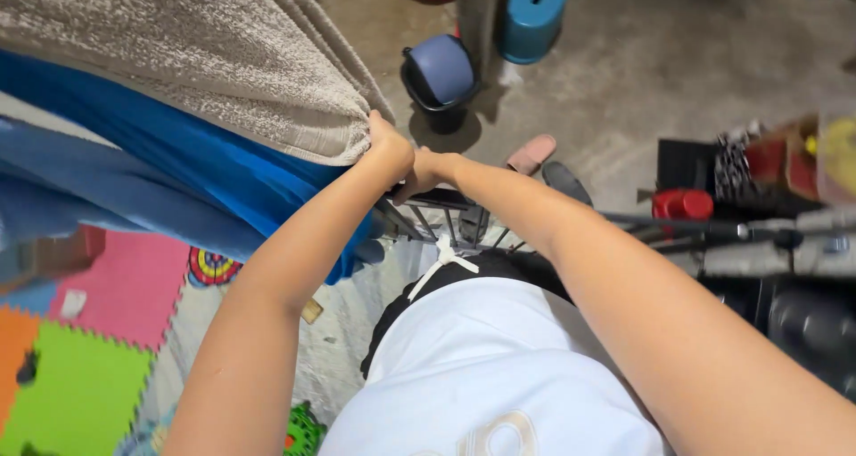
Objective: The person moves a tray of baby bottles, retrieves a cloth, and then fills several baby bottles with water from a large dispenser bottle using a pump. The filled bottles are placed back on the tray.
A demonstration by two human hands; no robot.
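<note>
Seen from above, a person in a white shirt reached both bare arms forward to a metal drying rack [446, 217]. The left hand [389, 148] was closed on the lower corner of a beige towel [178, 55], which hung over the rack's upper left side. The right hand [421, 172] sat just beside the left, its fingers curled around the rack's top bar. A blue cloth [205, 166] hung beneath the towel, also left of the rack. The towel already lay draped and spread; only its gripped corner looked bunched and not yet smoothed. Beyond the rack stood a blue plastic stool [532, 15] and a lidded bucket [440, 73] on bare concrete. Coloured foam floor mats [98, 349] lay below and left of the rack.
</note>
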